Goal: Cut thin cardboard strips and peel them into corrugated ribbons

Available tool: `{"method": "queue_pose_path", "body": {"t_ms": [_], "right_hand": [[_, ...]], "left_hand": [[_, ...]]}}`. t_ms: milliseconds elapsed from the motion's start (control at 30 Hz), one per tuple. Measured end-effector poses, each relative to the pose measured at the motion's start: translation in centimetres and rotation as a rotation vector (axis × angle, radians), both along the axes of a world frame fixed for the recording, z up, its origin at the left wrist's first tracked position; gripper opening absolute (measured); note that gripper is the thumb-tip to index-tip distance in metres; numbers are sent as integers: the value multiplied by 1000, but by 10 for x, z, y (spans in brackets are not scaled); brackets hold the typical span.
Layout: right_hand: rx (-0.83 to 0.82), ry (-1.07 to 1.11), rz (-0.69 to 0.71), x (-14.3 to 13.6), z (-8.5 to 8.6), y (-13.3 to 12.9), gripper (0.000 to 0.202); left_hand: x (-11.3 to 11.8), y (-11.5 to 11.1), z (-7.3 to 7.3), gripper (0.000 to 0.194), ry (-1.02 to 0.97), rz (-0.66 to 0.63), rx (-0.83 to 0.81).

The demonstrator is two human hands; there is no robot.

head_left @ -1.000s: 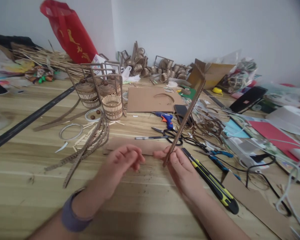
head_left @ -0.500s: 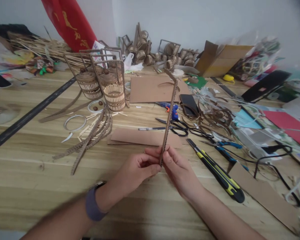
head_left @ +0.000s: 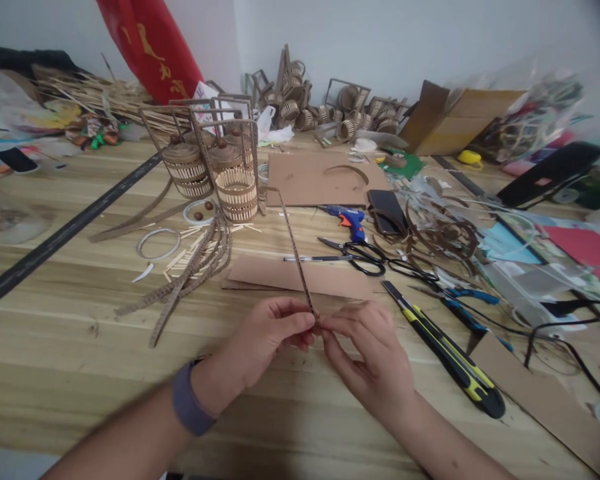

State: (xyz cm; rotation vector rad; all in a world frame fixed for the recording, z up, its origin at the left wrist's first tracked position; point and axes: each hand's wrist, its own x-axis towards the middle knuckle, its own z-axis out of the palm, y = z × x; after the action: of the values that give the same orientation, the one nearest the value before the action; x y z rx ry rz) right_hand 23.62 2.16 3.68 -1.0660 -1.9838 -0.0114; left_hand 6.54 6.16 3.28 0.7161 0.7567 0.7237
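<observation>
A thin cardboard strip (head_left: 298, 257) rises from my fingers, its corrugated edge toward me and its top end bent over to the left. My left hand (head_left: 275, 333) pinches its lower end between thumb and fingers. My right hand (head_left: 370, 353) is closed at the same end, thumb and forefinger pressed together on it, close to the left fingertips. Behind the hands lies a flat cardboard piece (head_left: 260, 272) with a pen (head_left: 325, 258) across its back edge. Beyond are black scissors (head_left: 363, 257) and a blue glue gun (head_left: 350, 220).
A yellow-black cutter (head_left: 445, 353) and pliers (head_left: 460, 307) lie at the right. Small slatted buckets (head_left: 236, 193) stand back left, near loose strips (head_left: 195, 267) and a ring (head_left: 159, 245). A larger cardboard sheet (head_left: 305, 180) and a phone (head_left: 386, 210) lie further back.
The strip has swung from leaning right to leaning left, its bent top now by the buckets. My right hand has turned, knuckles up, and pinches the lower end. The view has shifted slightly.
</observation>
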Motion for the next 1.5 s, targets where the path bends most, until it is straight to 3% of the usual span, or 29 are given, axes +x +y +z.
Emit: {"method": "queue_pose_path", "body": {"t_ms": [533,900,1067,1500], "right_hand": [[105,-160,-97,-2,-4,0,17],[51,-110,-16,1,-6,3,15],[58,-115,27,3,-6,5,17],[72,-100,4,1,-6,3,15]], "left_hand": [[4,-3,0,31,48,29,22],[2,-2,-4,33,19,-36,-36],[2,-2,-4,32,-11,-2,-44],[1,-1,-5,34,17,-39,-20]]}}
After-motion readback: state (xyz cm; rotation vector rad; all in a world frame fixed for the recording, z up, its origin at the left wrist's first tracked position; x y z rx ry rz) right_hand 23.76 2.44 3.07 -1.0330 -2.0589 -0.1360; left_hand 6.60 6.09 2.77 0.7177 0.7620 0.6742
